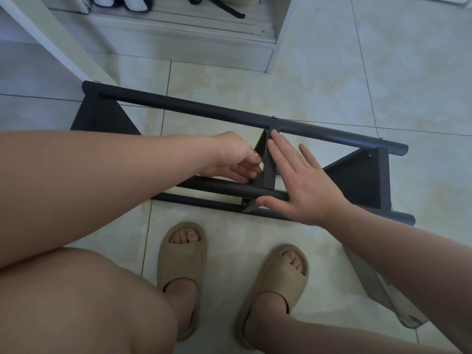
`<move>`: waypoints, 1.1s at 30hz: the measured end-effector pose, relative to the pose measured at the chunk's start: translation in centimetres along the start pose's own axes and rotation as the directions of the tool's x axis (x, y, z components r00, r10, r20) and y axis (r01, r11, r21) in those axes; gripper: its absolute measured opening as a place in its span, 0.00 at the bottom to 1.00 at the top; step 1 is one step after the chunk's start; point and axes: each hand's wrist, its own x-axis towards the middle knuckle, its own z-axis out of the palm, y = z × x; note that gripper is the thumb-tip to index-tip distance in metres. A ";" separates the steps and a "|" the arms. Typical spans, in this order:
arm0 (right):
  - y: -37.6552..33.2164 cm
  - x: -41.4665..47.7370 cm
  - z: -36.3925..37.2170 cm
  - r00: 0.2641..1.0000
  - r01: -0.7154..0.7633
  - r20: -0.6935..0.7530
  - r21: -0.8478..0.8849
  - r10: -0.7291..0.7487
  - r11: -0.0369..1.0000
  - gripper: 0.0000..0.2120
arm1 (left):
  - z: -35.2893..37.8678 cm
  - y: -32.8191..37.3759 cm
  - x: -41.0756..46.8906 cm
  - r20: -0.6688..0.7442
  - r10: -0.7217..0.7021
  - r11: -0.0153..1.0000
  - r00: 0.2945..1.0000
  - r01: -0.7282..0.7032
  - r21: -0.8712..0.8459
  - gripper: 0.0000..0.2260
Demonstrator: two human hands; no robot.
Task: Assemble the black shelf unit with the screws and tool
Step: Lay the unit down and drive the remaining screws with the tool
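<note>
1. while the shelf [245,154] lies on its side on the pale glossy tile floor [332,80], both hands sit at its middle panel [268,164].
2. shelf: matte black, two long round tubes joined by flat panels; far tube [194,108] runs left to right, near tube [219,188] runs below the hands.
3. small silver screws [274,117] show on top of the far tube, at the left end, the middle and the right end.
4. left hand [229,157]: fingers curled in, tips pinched against the left face of the middle panel; cannot tell if they hold a screw or tool.
5. right hand [304,182]: flat, fingers spread and straight, gripping nothing; palm side pressed on the right of the middle panel, fingertips near the far tube, thumb on the near tube.
6. right end panel [367,180] is a dark slab with a wood-grain look, upright between the tubes.
7. left end panel [102,116] partly hidden by the left forearm.
8. tan foam slippers [182,272] on both feet, smooth, rounded, open toe, just near of the shelf.
9. white cabinet [178,39] at top, well apart from the shelf.
</note>
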 end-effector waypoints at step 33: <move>-0.1 0.1 -0.2 1.000 -0.004 0.012 -0.006 0.004 1.000 0.51 | 0.3 -0.1 0.3 -0.013 0.018 1.000 1.000 -0.017 0.018 0.04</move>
